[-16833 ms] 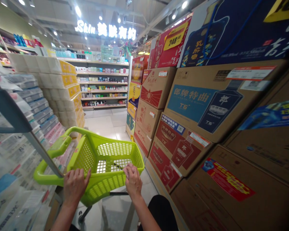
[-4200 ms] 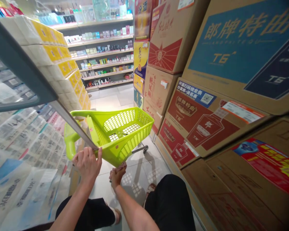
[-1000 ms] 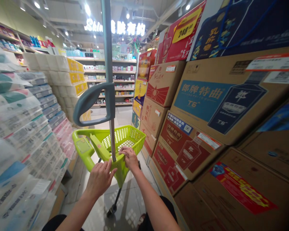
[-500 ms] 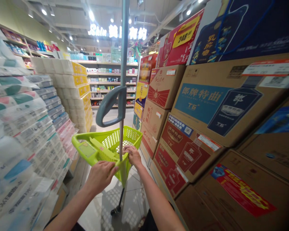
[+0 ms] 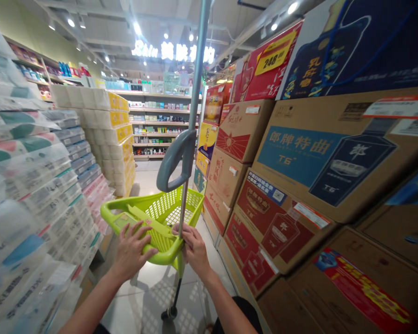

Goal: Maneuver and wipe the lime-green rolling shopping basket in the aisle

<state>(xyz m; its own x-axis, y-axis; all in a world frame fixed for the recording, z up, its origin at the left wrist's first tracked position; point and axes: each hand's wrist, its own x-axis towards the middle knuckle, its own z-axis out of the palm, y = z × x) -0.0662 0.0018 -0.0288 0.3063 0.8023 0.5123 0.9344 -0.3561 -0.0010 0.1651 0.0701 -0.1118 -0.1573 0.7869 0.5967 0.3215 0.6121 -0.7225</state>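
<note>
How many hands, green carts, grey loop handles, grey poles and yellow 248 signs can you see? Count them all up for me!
Hands: 2, the left hand and the right hand
Green cart: 1
Grey loop handle: 1
Grey pole: 1
Yellow 248 sign: 1
Total: 6

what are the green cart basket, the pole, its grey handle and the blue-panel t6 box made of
Cart basket: likely moulded plastic, slightly glossy, evenly green with rows of holes.
Pole: probably metal; its lower part shines, the upper looks painted.
Handle: perhaps plastic, satin grey, thickly rounded.
T6 box: most likely cardboard, matt brown with printing.
</note>
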